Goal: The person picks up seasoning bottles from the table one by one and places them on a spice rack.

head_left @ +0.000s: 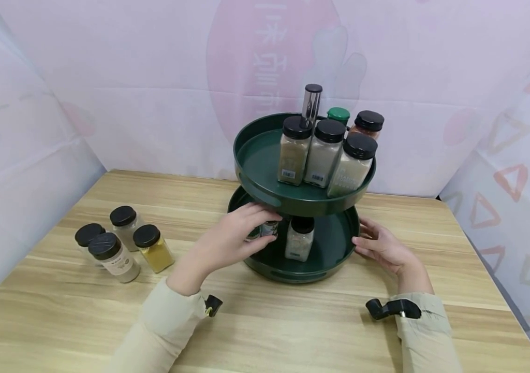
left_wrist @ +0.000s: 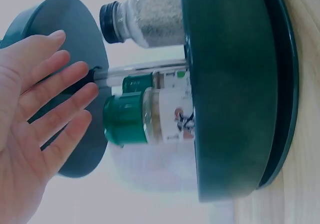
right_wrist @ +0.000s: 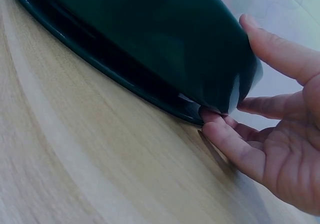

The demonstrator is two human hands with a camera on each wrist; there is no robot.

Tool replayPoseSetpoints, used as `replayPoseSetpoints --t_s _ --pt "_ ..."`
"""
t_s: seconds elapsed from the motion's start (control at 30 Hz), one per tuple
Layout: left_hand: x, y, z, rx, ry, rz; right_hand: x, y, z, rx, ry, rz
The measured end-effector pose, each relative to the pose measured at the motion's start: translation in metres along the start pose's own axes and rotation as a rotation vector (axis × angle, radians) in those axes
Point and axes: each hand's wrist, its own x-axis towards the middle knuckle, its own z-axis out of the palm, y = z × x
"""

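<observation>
A dark green two-tier rack stands on the table, with an upper tray [head_left: 259,153] over a lower tray [head_left: 332,241]. My left hand [head_left: 227,238] reaches between the tiers with its fingers extended and nothing gripped. In the left wrist view, its fingertips are beside a green-capped jar [left_wrist: 125,119] and a second green-capped jar [left_wrist: 138,83]. A black-capped spice jar [head_left: 299,243] sits farther right in the lower tray. My right hand [head_left: 386,248] holds the lower tray's right side; in the right wrist view the thumb is at the rim and fingers are at the bottom edge.
The upper tray bears several spice jars [head_left: 323,150], a tall clear grinder [head_left: 311,106] and a green-capped container [head_left: 338,115]. Left on the wooden table [head_left: 283,331] stand several black-capped jars, including a yellow spice jar [head_left: 157,255]. A cloth backdrop [head_left: 153,103] rises behind.
</observation>
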Motion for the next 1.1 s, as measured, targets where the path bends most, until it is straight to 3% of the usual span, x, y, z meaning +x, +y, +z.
replayPoseSetpoints --t_s 0.17,0.33,0.6,1.0,1.1 --pt "-0.010 -0.001 -0.007 -0.016 -0.030 -0.039 0.000 0.001 0.000 0.006 -0.002 -0.003" --pt "-0.021 -0.005 -0.011 -0.011 -0.015 -0.059 -0.001 0.000 0.001 0.014 -0.003 0.001" --pt "-0.037 -0.017 -0.023 0.004 0.033 -0.074 0.000 0.000 0.001 0.012 0.001 -0.005" --pt "-0.067 -0.031 -0.046 0.056 0.114 -0.206 0.001 0.003 -0.001 0.009 0.000 -0.009" --pt "-0.073 -0.035 -0.051 0.063 0.144 -0.211 0.001 0.002 -0.001 0.003 -0.004 -0.010"
